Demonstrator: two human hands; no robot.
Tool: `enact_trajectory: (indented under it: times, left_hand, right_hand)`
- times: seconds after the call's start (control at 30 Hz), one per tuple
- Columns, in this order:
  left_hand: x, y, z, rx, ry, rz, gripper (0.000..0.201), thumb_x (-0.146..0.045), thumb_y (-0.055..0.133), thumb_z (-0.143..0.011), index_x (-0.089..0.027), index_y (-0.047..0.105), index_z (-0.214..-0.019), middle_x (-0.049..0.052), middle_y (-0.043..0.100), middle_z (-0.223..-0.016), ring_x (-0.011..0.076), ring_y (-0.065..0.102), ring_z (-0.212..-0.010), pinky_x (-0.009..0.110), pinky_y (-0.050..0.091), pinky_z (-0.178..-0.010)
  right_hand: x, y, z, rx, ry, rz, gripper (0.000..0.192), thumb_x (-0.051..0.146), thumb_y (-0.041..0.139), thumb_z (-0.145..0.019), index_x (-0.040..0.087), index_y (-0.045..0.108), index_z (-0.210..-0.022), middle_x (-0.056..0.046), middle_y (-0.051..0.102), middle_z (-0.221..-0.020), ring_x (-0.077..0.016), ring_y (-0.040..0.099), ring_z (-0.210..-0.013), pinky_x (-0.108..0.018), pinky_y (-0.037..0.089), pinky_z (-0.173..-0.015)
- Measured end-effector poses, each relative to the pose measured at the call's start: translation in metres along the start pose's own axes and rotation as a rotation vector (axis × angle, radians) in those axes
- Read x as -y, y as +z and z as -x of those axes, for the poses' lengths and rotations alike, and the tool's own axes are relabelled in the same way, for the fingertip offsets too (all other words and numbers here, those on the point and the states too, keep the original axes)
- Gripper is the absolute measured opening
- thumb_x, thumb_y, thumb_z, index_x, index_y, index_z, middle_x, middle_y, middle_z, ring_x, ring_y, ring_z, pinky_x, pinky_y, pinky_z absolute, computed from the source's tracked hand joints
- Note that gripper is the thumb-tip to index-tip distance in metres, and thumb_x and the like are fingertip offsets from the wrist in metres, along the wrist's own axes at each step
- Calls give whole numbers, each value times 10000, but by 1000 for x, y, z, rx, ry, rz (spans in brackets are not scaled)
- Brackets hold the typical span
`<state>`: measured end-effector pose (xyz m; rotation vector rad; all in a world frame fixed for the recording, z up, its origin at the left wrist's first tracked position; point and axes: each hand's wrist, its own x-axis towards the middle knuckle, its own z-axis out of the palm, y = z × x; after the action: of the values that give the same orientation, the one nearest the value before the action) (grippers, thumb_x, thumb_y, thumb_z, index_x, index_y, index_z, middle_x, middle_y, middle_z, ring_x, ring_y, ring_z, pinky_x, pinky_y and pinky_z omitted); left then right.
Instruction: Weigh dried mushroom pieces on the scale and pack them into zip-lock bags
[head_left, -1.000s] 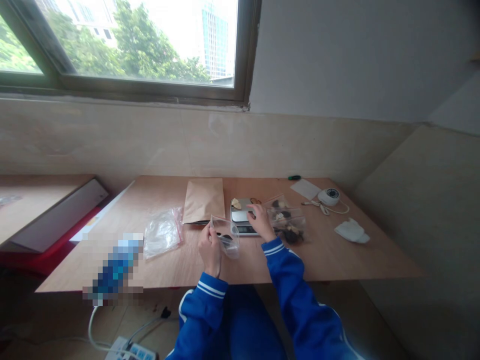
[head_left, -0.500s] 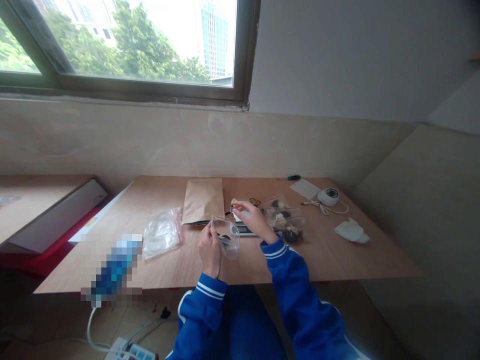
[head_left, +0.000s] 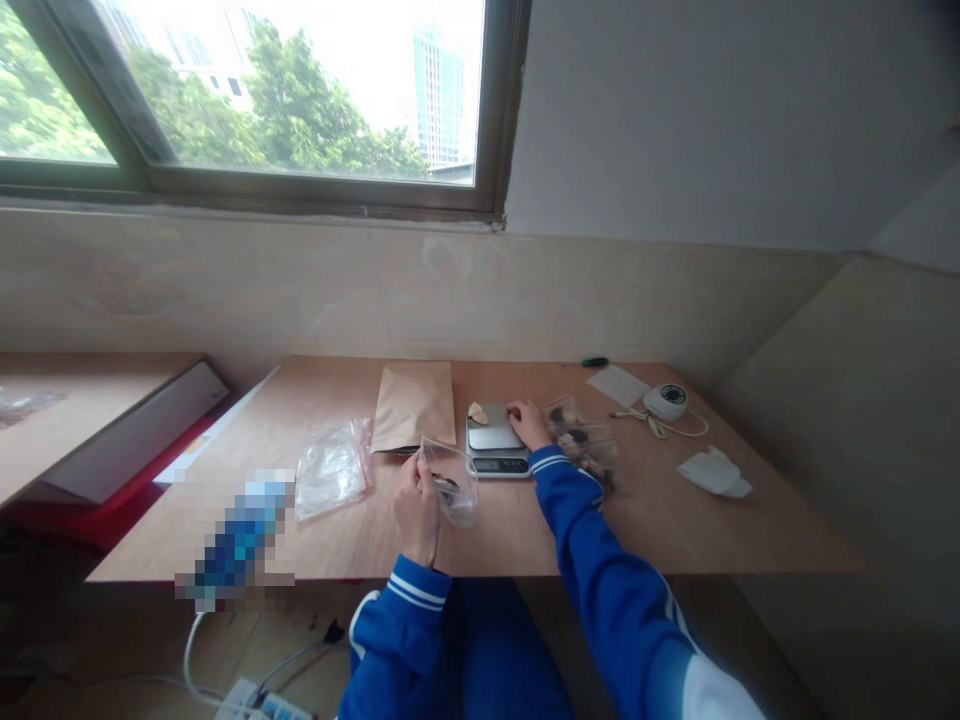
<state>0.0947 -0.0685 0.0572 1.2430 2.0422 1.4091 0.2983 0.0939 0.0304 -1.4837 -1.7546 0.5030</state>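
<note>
Zip bag (head_left: 452, 482), small and clear, is hanging open-mouthed just in front of the kitchen scale (head_left: 494, 438), toward the person, with a few dark pieces lying at its bottom. Left hand (head_left: 417, 505) is pinching the bag's near rim between fingers and thumb, holding it upright above the wooden table (head_left: 525, 525). Right hand (head_left: 529, 424) is reaching over the scale's far right corner, fingers curled down onto the edge of the steel platform; whether it is gripping anything is not possible to tell. A pale piece (head_left: 476, 411) is lying on the scale's far left corner.

Immediately right of the scale, a cluster of filled clear bags (head_left: 581, 447) is sitting with dark and light bits inside, partly hidden by the blue sleeve. Just left of the scale, a brown paper pouch (head_left: 414, 406) is lying flat, and farther left of it a crumpled stack of empty bags (head_left: 332, 467) with a red strip is resting. Well right of the scale, a round white device (head_left: 667, 400) with its cord is sitting near a white card (head_left: 617, 384), and a crumpled white tissue (head_left: 715, 472) is lying nearer the person's side. A green-capped pen (head_left: 595, 362) is lying behind the scale, near the wall.
</note>
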Motion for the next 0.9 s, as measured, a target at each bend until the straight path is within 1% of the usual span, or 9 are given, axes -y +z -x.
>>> enact_trajectory:
  times: [0.07,0.17,0.3,0.37,0.47,0.57,0.7,0.8,0.9]
  left_hand:
    - [0,0,0,5,1,-8,413,-405,318,-908,-183,613,-1095,102,671,-1033,244,611,-969,362,450,-822]
    - [-1,1,1,0,17,1,386,-395,335,-908,-195,623,-1070,93,679,-996,238,615,-956,352,449,-815]
    - [-6,0,2,2,21,28,390,-399,324,-911,-188,631,-1028,96,678,-982,239,612,-958,346,448,-807]
    - [-8,-1,2,2,13,26,401,-397,306,-916,-183,624,-1037,100,675,-996,239,611,-956,348,447,-804]
    - [-8,-2,1,0,3,2,401,-395,307,-916,-181,616,-1055,105,670,-1017,244,611,-957,353,445,-802]
    - [-7,-3,0,1,-11,-6,395,-394,316,-912,-183,619,-1051,97,675,-969,243,615,-953,350,447,-804]
    - [-5,-4,1,-13,2,7,385,-390,325,-908,-188,628,-1031,81,677,-904,236,622,-936,347,453,-806]
    - [-3,-3,3,-24,46,32,381,-396,334,-906,-195,630,-1038,76,677,-925,229,617,-953,343,456,-819]
    - [0,-2,3,-21,58,40,385,-405,341,-904,-199,633,-1046,73,681,-936,226,619,-958,345,461,-829]
  right_hand:
    - [13,-7,4,5,-10,-30,142,129,549,-737,160,682,-774,-80,684,-846,-213,617,-868,-378,454,-865]
    - [51,-24,14,49,-72,-151,180,259,536,-814,171,679,-879,-53,703,-908,-171,637,-865,-301,488,-802]
    - [110,-47,29,336,-204,-468,253,366,585,-815,182,680,-960,-50,702,-974,-161,643,-885,-278,491,-795]
    - [122,-49,30,428,-202,-517,279,388,569,-827,188,674,-990,-46,699,-988,-156,643,-880,-274,496,-782]
    - [108,-33,23,341,-173,-469,287,364,485,-875,183,658,-1016,-56,686,-1020,-158,633,-910,-288,491,-805]
    - [77,-3,11,165,-152,-126,260,237,478,-861,175,634,-1061,-76,649,-1102,-168,583,-1024,-307,438,-904]
    - [50,31,6,165,-125,131,333,131,560,-767,171,621,-1092,-97,623,-1133,-217,518,-1090,-352,381,-944]
    - [45,40,9,158,-105,162,272,115,564,-755,177,659,-1002,-105,648,-1042,-254,507,-1068,-399,359,-935]
    - [50,36,15,124,-93,158,207,139,536,-796,179,672,-947,-105,656,-1018,-252,517,-1060,-405,354,-941]
